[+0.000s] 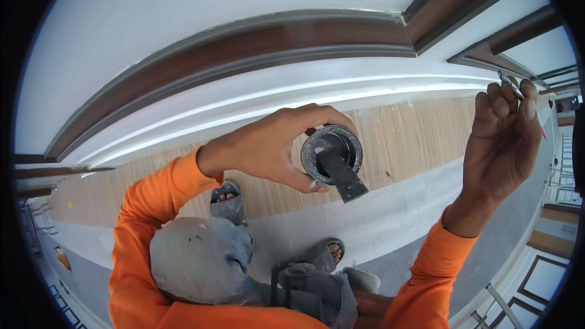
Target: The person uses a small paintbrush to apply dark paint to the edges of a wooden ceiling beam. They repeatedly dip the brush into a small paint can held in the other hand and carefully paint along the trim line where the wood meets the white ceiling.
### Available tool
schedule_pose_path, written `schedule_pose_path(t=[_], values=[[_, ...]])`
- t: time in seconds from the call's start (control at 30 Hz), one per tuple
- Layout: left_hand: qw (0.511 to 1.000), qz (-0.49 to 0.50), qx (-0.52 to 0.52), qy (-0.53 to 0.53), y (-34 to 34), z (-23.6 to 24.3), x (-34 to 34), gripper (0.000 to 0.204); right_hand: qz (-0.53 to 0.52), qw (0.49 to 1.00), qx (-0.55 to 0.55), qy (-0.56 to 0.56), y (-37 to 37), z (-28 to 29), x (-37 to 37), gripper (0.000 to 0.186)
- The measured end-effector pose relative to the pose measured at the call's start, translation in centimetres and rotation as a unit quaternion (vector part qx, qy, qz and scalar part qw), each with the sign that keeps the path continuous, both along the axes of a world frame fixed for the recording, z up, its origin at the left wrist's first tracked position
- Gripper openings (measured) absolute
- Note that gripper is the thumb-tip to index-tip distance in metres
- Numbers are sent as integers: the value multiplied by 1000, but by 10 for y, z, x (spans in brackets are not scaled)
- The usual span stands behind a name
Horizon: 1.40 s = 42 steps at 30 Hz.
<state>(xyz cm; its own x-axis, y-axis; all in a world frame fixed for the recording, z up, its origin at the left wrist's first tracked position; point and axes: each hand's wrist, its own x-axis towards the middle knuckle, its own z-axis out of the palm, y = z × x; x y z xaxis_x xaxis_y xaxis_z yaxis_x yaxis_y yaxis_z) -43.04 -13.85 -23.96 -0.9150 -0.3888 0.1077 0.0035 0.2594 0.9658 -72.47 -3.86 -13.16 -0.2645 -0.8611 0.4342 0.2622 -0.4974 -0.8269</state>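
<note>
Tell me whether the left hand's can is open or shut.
Open: the can shows its dark inside through its round mouth, and a flat black strip juts out.

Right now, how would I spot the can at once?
Below the brown wall trim runs a wood-look floor strip. Over that strip, the left hand grips an open round can. A flat black piece juts across its dark rim, setting it apart.

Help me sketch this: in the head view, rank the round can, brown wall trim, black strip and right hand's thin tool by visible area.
1. Brown wall trim
2. Round can
3. Black strip
4. Thin tool, partly hidden by fingers
</note>
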Motion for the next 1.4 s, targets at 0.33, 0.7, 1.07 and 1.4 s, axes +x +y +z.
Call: schedule_pose_path(t=[0.33, 0.7, 1.07, 1.4], values=[[998, 6, 63, 20, 0, -11, 16, 89, -300, 939, -100, -135, -39, -83, 69, 20], [996, 14, 85, -35, -5, -23, 33, 94, -384, 915, -125, -10, -75, -111, 78, 13], [997, 10, 71, -42, -5, -22, 30, 93, -429, 887, -139, 96, -84, -107, 79, 18], [998, -3, 56, -27, -5, -22, 26, 94, -396, 904, -161, 25, -87, -109, 82, 16]])
